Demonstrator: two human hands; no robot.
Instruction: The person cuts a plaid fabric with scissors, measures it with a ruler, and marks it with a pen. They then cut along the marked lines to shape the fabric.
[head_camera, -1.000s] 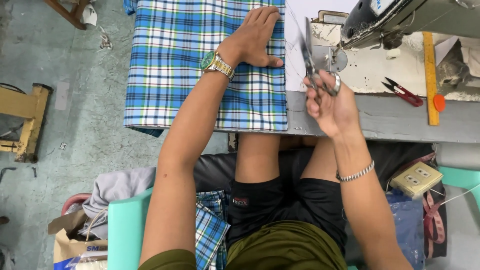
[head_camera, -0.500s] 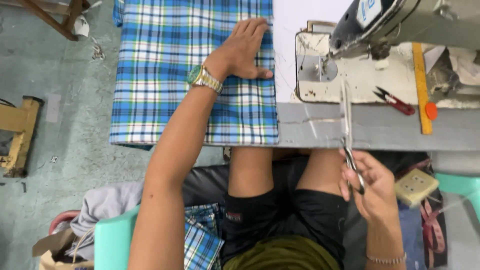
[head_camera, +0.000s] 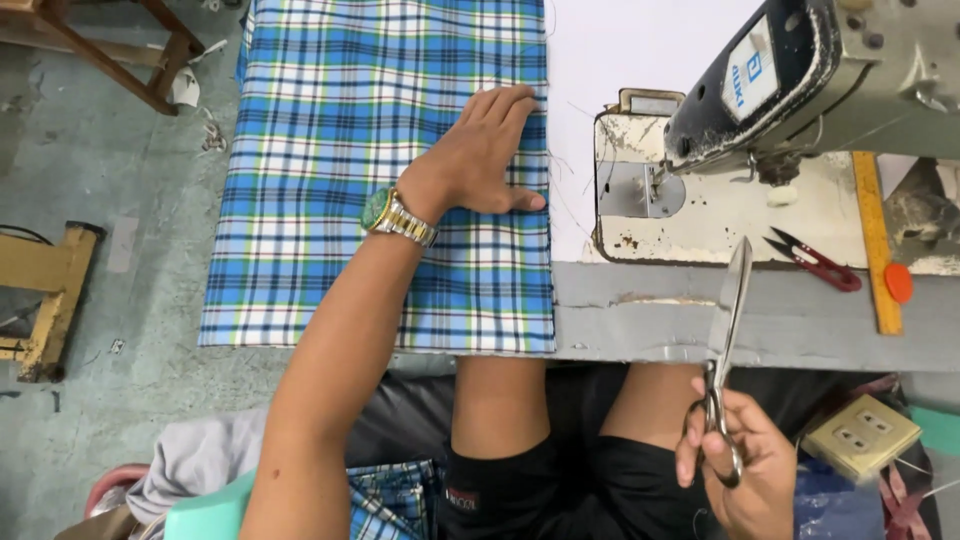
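Note:
My left hand lies flat, fingers together, on a blue, white and green plaid cloth that covers the left part of the grey sewing table and hangs over its left edge. A metal wristwatch is on that wrist. My right hand is below the table's front edge, over my lap, gripping large silver scissors by the handles. The closed blades point up past the table edge. An industrial sewing machine stands at the right on the table.
Small red thread snips and a yellow ruler lie right of the machine plate. A beige wall socket box sits by my right knee. Wooden furniture stands on the concrete floor at left, more cloth beside my teal chair.
My right hand has drawn the scissors back from the machine's needle area, down off the table to my lap. The left hand stays flat on the cloth.

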